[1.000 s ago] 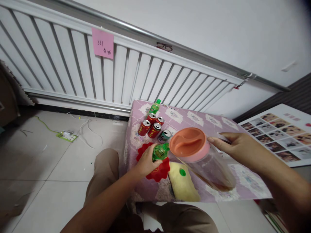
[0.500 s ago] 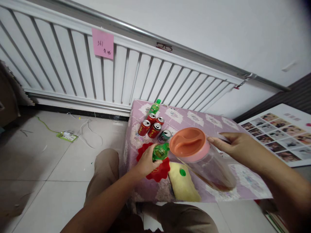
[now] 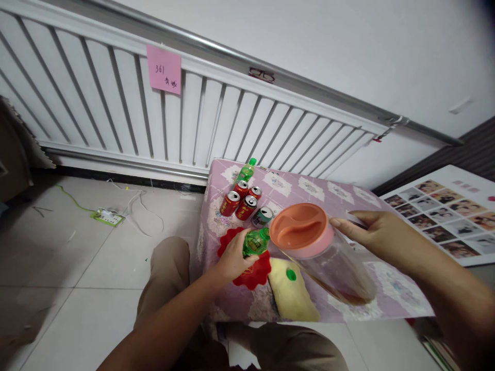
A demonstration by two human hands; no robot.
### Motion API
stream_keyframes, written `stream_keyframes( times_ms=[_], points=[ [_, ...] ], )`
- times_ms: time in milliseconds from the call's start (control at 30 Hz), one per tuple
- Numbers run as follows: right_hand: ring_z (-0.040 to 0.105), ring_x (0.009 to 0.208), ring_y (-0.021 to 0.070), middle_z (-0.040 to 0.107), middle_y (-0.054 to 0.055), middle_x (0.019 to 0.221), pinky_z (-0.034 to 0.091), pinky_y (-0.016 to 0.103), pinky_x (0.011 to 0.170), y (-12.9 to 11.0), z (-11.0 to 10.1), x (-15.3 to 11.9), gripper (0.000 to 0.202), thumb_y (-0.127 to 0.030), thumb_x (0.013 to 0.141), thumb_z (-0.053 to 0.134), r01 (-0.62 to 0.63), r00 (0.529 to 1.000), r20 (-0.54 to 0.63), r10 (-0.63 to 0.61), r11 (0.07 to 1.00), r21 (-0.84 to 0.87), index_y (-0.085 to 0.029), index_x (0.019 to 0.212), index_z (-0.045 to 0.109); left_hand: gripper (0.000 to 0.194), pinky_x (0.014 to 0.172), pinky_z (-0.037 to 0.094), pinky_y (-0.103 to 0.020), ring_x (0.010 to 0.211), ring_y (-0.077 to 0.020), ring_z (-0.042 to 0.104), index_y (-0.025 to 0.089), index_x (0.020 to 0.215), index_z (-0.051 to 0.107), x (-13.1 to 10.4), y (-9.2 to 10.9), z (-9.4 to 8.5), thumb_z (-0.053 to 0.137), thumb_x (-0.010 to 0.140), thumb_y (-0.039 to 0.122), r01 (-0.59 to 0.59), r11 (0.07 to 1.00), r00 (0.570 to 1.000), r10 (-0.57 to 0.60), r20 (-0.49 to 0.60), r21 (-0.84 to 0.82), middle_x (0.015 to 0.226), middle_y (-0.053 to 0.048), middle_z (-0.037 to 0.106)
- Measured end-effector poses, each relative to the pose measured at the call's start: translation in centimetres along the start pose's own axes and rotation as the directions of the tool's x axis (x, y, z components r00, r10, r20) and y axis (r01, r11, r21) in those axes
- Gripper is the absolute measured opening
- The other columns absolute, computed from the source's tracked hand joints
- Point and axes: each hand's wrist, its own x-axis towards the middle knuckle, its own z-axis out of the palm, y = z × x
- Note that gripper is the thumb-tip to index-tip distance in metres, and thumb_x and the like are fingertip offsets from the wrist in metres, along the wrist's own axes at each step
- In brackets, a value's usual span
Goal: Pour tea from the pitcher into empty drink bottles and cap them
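My left hand [image 3: 233,257] is wrapped round a green plastic bottle [image 3: 255,243], whose open mouth is close to the orange lid of a clear pitcher [image 3: 336,268]. My right hand [image 3: 373,234] grips that pitcher by its handle, tilting it toward the bottle. A little brown liquid lies along the pitcher's lower side. Under the bottle is a red scalloped mat [image 3: 253,278]. A green bottle cap [image 3: 291,274] rests on a folded yellow cloth [image 3: 292,299]. Whether liquid is passing between pitcher and bottle I cannot tell.
Behind the bottle stand several red cans [image 3: 246,207], a teal can [image 3: 263,216] and another green bottle [image 3: 245,171]. They share a small table with a purple floral cloth [image 3: 309,188]. A white radiator [image 3: 216,118] runs behind; a power strip [image 3: 107,218] lies on the floor.
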Motion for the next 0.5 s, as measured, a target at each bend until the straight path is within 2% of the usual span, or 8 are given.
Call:
stream_keyframes(
  times_ms=[200, 500],
  points=[
    [0.037, 0.059, 0.015, 0.04, -0.002, 0.059, 0.031, 0.029, 0.056, 0.16, 0.02, -0.02, 0.06, -0.081, 0.063, 0.047, -0.001, 1.0, 0.002, 0.001, 1.0, -0.004, -0.021, 0.059, 0.055, 0.075, 0.112, 0.04, -0.048, 0.129, -0.0284, 0.052, 0.02, 0.139, 0.04, -0.02, 0.45, -0.14, 0.073, 0.072, 0.013, 0.009, 1.0, 1.0, -0.009, 0.006, 0.007, 0.138, -0.015, 0.054],
    [0.041, 0.06, 0.0155, 0.047, -0.001, 0.061, 0.035, 0.029, 0.056, 0.18, -0.03, 0.06, 0.061, -0.08, 0.064, 0.048, 0.007, 1.0, -0.008, -0.007, 1.0, -0.018, -0.021, 0.063, 0.062, 0.076, 0.113, 0.04, -0.048, 0.13, -0.028, 0.051, 0.02, 0.14, 0.038, -0.03, 0.29, -0.09, 0.072, 0.072, 0.013, -0.008, 1.0, 1.0, 0.008, 0.002, 0.003, 0.139, -0.014, 0.053]
  ],
)
